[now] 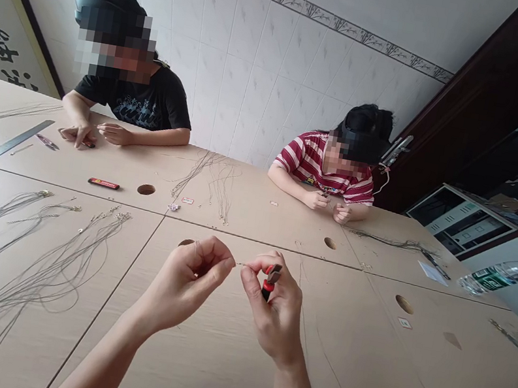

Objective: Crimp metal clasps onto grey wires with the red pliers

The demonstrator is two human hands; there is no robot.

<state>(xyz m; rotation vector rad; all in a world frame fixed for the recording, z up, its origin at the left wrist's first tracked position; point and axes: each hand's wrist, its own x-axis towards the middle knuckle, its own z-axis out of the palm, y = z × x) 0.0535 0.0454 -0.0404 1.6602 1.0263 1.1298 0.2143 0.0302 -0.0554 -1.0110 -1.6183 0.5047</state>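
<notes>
Over the middle of the table, my left hand (189,285) and my right hand (275,316) are raised close together, fingertips facing. Thumb and forefinger of each are pinched on a short, thin piece of cord or wire (239,263) stretched between them; its exact kind is too small to make out. My right hand also has small pliers (269,282) with red and black handles tucked in its fingers, the metal jaws pointing up. A thin dark cord (328,358) runs along the table to the right of my right wrist.
Bundles of thin cords with small metal ends (74,256) lie at left. Across the table sit two people, one in black (156,97), one in striped red (305,155). A metal ruler (14,141), red-and-black case (104,183), water bottle (498,277) and round table holes (404,304) are around.
</notes>
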